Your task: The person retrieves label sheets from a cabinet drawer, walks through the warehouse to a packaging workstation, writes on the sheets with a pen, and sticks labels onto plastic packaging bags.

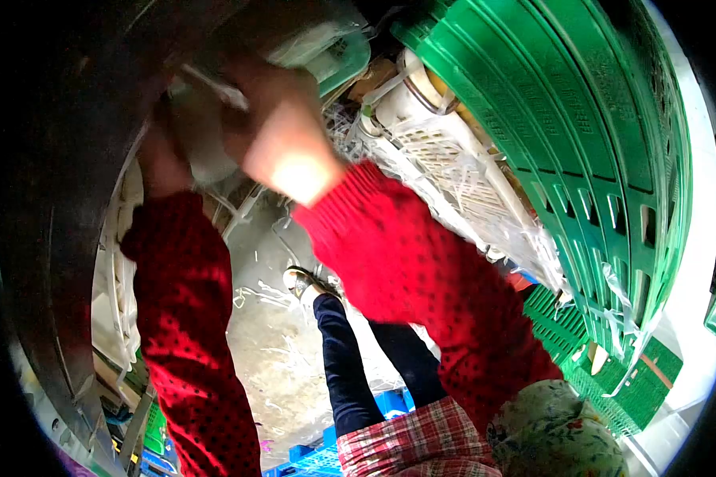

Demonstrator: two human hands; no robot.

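Observation:
Both of my arms, in red sleeves with dark spots, reach up toward the top left of the head view. My right hand (282, 131) is blurred and brightly lit at the wrist, its fingers lost in shadow. Close beside it, my left hand (165, 159) is dark and smeared. A greyish, translucent thing (208, 143) shows between the two hands; I cannot tell whether either hand holds it. Near the right hand's fingers runs a pale strip (215, 86). Just beyond that hand sits a pale green plastic container (346, 63).
Large green plastic crates (565, 119) lean at the right, beside a white slatted crate (453, 159) tangled with plastic strips. A dark surface (48, 199) fills the left side. Scraps of strip litter the concrete floor (274, 366) around my feet. Blue crates (318, 453) stand behind my legs.

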